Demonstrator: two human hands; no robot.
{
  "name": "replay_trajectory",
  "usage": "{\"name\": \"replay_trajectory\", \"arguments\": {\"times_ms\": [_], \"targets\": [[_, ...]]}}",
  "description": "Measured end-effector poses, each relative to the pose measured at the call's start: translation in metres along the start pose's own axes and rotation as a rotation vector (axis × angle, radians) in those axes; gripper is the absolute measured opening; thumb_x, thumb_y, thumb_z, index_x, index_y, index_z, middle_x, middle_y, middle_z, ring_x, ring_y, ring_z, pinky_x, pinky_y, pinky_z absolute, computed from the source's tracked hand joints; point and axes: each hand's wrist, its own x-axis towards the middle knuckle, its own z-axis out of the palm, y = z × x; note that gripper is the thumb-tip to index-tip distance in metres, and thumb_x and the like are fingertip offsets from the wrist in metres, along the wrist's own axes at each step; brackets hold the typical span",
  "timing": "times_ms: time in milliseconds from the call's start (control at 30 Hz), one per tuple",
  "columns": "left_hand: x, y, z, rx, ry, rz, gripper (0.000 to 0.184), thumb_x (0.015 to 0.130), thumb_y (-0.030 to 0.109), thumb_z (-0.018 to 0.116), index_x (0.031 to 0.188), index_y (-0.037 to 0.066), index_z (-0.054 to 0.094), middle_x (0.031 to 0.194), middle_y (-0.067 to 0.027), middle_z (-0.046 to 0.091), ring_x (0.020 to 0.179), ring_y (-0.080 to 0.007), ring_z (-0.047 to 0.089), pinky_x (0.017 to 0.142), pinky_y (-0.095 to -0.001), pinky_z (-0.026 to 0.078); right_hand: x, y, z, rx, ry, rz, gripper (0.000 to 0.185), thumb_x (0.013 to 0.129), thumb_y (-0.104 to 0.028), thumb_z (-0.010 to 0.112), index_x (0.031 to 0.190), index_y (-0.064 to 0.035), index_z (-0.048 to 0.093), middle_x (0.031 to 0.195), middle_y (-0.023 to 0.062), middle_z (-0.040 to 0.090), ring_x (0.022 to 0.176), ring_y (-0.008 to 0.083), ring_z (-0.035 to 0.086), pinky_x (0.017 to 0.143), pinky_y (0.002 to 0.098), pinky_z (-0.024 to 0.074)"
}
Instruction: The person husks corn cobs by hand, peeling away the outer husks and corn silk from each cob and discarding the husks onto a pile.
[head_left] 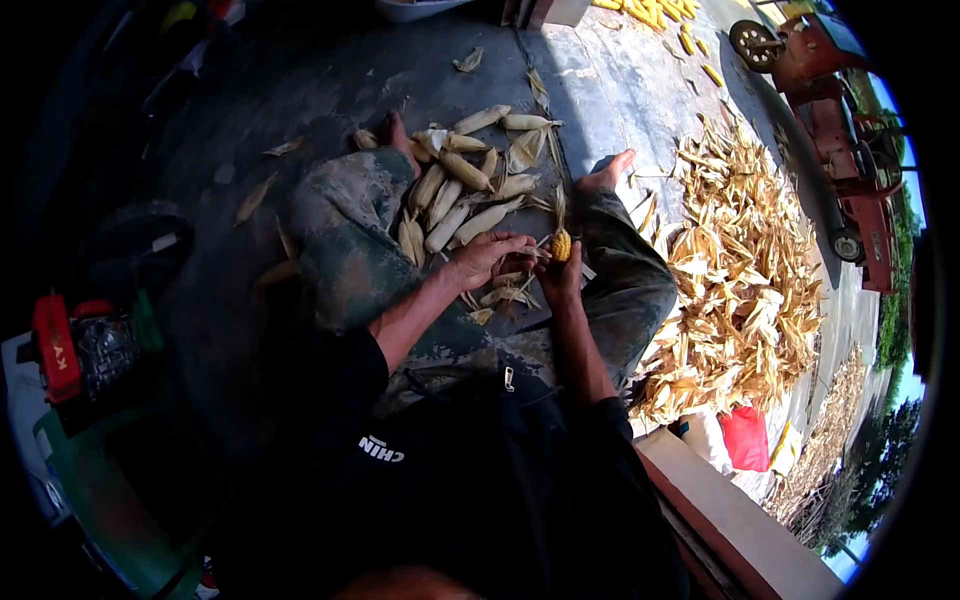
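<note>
Between my knees, a partly bared ear of corn (561,246) shows yellow kernels, with strands of husk rising from its far end. My right hand (560,278) is closed around its lower part. Close beside it, my left hand (488,258) has its fingers bent in a pinch towards the husk at the cob's left side; exactly what they grip is too small to make out. A heap of corn ears in pale husks (455,185) lies on the floor just beyond my hands. Some torn husk pieces (508,294) lie under my hands.
A large pile of dry husks (745,270) spreads to the right in sunlight. Bare yellow cobs (650,10) lie at the far top. A red three-wheeled vehicle (830,110) stands far right. A red-and-green machine (85,350) is at left. A red bag (746,438) sits at lower right.
</note>
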Motion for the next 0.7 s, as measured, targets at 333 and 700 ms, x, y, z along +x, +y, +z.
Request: {"name": "replay_trajectory", "arguments": {"times_ms": [333, 700], "targets": [[0.006, -0.002, -0.004, -0.117, -0.024, -0.064, 0.032, 0.098, 0.024, 0.056, 0.114, -0.004, 0.060, 0.102, -0.0132, 0.067, 0.094, -0.0210, 0.068, 0.088, -0.0308, 0.055, -0.012, 0.012, 0.014, 0.161, -0.076, 0.169, 0.050, 0.099, -0.051, 0.042, 0.105, -0.0043, 0.056, 0.085, 0.0052, 0.058, 0.071, 0.0161, 0.054, 0.068, 0.0298, 0.0480], [0.011, -0.017, -0.020, -0.021, 0.155, 0.096, 0.017, 0.099, 0.014, 0.052, 0.109, 0.003, 0.058, 0.101, -0.0113, 0.068, 0.092, -0.0212, 0.068, 0.079, -0.0288, 0.058, -0.021, 0.030, 0.020, -0.116, -0.169, 0.262, 0.044, 0.093, -0.056, 0.053, 0.110, -0.0156, 0.058, 0.092, -0.0010, 0.060, 0.083, 0.0129, 0.059, 0.079, 0.0314, 0.0497]]}}
